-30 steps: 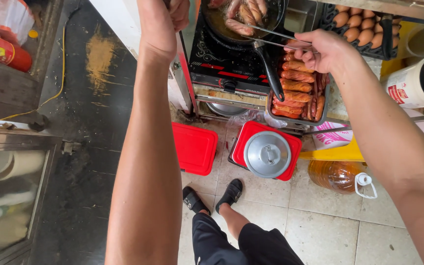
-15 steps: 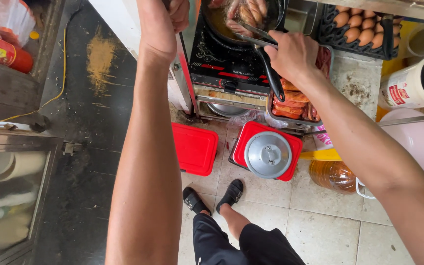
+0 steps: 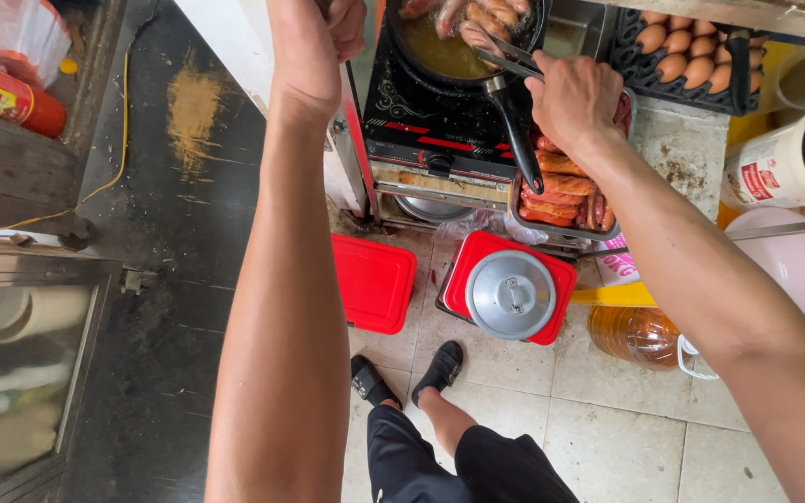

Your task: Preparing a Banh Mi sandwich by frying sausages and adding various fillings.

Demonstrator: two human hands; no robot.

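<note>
Two hands working at stove | right hand [image 3: 578, 93] gripping tongs [image 3: 505, 54], pinching sausage [image 3: 479, 35] over pan [image 3: 449, 51] | left hand [image 3: 319, 37] clenching, contents unclear

Pale square floor tiles [image 3: 607, 438] run underfoot, stained near the counter base. To the left a dark, scuffed worktop [image 3: 170, 233] carries a yellowish smear and a thin yellow cable [image 3: 121, 140]. A glass-fronted cabinet [image 3: 20, 363] sits below it (contents blurred). Daylight falls evenly.

Pan [image 3: 449, 51] on cooktop [image 3: 440, 121], sausage tray [image 3: 561, 200] right of it, egg tray [image 3: 682, 51] behind, lidded pot [image 3: 511, 293] below.
</note>
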